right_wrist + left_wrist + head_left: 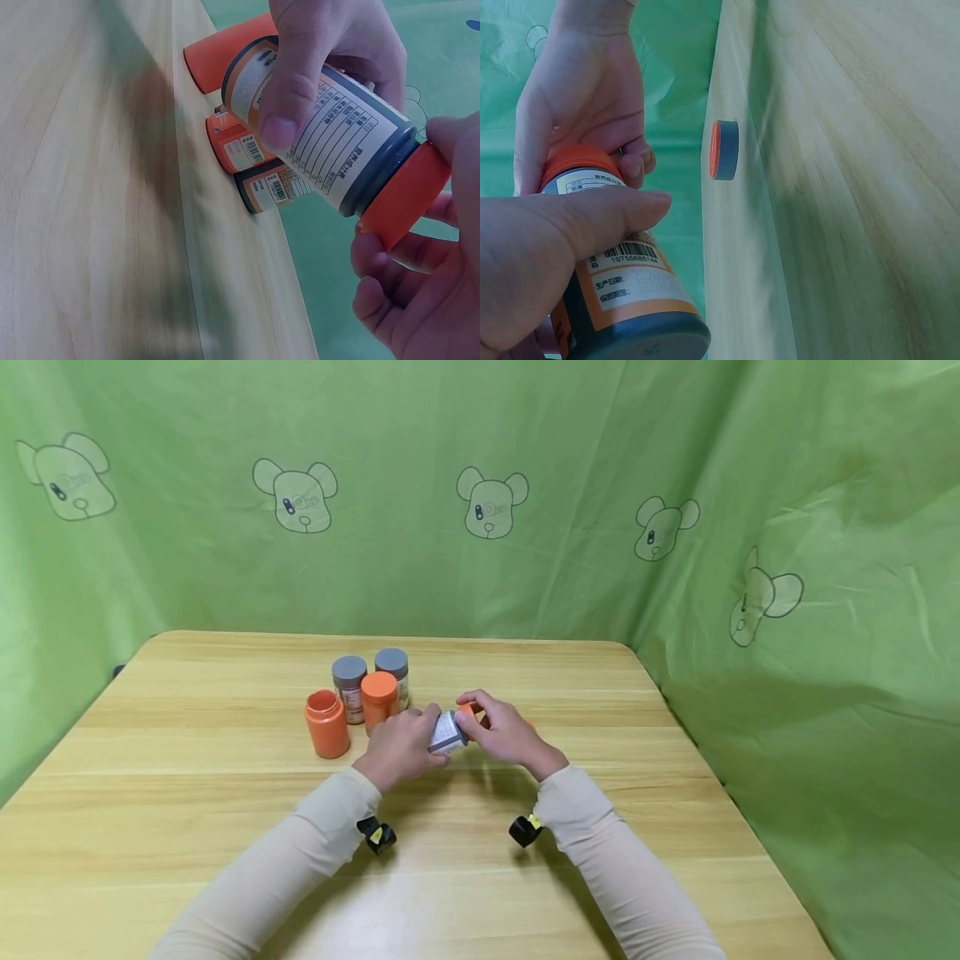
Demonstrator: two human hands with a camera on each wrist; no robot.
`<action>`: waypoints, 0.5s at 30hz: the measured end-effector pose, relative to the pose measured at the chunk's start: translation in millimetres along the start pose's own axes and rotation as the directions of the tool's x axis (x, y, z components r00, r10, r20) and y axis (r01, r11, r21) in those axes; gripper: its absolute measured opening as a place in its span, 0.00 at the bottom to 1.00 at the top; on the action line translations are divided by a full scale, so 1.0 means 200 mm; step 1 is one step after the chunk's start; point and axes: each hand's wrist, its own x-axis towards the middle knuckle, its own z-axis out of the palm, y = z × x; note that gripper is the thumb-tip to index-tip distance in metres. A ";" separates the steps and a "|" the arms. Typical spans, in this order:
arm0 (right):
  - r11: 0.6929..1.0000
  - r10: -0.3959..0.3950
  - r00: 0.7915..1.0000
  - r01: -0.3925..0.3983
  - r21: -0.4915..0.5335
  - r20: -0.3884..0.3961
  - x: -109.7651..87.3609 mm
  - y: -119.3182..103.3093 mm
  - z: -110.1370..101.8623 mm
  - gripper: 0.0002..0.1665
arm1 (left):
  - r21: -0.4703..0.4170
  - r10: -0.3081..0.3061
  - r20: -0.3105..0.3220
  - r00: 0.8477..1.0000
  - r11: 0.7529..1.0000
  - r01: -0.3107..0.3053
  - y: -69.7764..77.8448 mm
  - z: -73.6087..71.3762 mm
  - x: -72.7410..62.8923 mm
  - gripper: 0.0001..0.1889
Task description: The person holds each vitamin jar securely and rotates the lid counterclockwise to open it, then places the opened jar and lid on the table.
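A grey jar (pixel 337 139) with a printed white and orange label is tilted in the air above the table. My left hand (pixel 401 743) grips it round the body, the thumb lying across the label. At the jar's mouth sits an orange lid (pixel 405 195), which my right hand (pixel 510 735) pinches by its rim between thumb and fingers. Whether the lid is threaded on tightly, I cannot tell. On the table beyond the hands lies a loose lid (pixel 726 150), orange on one face and grey along the side; the right hand mostly hides it in the head view.
Left of my hands stand an uncapped orange jar (pixel 327 731), a jar with an orange lid (pixel 379 689), and two jars with grey lids, one left (pixel 349 670) and one right (pixel 392 662). A green curtain (pixel 405 577) hangs behind the wooden table (pixel 225 710).
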 end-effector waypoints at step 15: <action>0.999 -0.037 0.999 0.037 0.006 -0.027 -0.01 0.00 -0.01 0.22 | -0.003 0.001 -0.010 1.000 1.000 -0.001 0.01 0.01 0.00 0.32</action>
